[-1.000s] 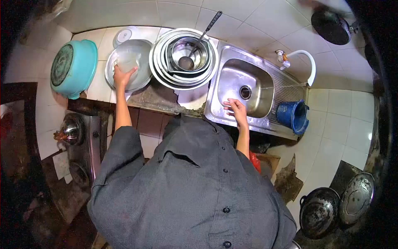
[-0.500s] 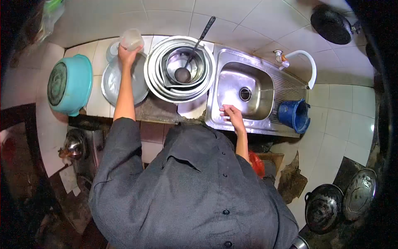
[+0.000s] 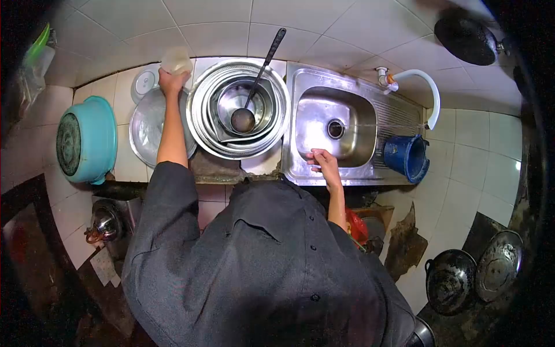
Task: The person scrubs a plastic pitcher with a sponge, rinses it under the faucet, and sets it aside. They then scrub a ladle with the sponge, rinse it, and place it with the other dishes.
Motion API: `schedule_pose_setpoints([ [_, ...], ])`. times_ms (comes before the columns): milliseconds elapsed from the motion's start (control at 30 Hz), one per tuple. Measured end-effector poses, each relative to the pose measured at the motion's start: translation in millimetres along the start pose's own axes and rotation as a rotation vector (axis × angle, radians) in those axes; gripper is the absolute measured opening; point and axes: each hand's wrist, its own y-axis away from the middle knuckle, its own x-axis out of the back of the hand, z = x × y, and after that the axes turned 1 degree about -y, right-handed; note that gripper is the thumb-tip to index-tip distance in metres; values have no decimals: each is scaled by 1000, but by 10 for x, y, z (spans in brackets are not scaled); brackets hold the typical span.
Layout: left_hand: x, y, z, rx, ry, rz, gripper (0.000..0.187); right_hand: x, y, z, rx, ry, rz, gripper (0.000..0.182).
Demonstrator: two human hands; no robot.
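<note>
My left hand (image 3: 172,82) is wrapped round a pale translucent container (image 3: 177,60) at the back of the tiled counter. Close beside it are a round white-lidded tub (image 3: 144,82) and a large metal lid or tray (image 3: 149,124), which my forearm partly covers. To the right stands a stack of metal basins (image 3: 199,130), with a dark-handled ladle (image 3: 265,65) resting in the top pot. My right hand (image 3: 325,164) hovers at the front edge of the steel sink (image 3: 324,136), fingers slightly bent and apart, holding nothing.
A turquoise tub (image 3: 101,139) leans at the counter's left end. Right of the sink are a blue bucket (image 3: 404,159) and a curved white tap (image 3: 435,95). Blackened pans hang on the right wall, and a dark pot (image 3: 451,281) is at lower right.
The view has shifted a little. My left hand still grips the translucent container near the wall, and the tub beside it shows more. My right hand has hardly moved over the sink's edge.
</note>
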Motion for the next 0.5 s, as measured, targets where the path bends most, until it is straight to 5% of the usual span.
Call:
schedule_pose_setpoints([
  [367, -26, -82, -88, 10, -141, 85, 110, 115, -54, 15, 34, -35, -9, 29],
  [500, 160, 53, -177, -31, -143, 128, 102, 281, -165, 161, 68, -100, -45, 31],
])
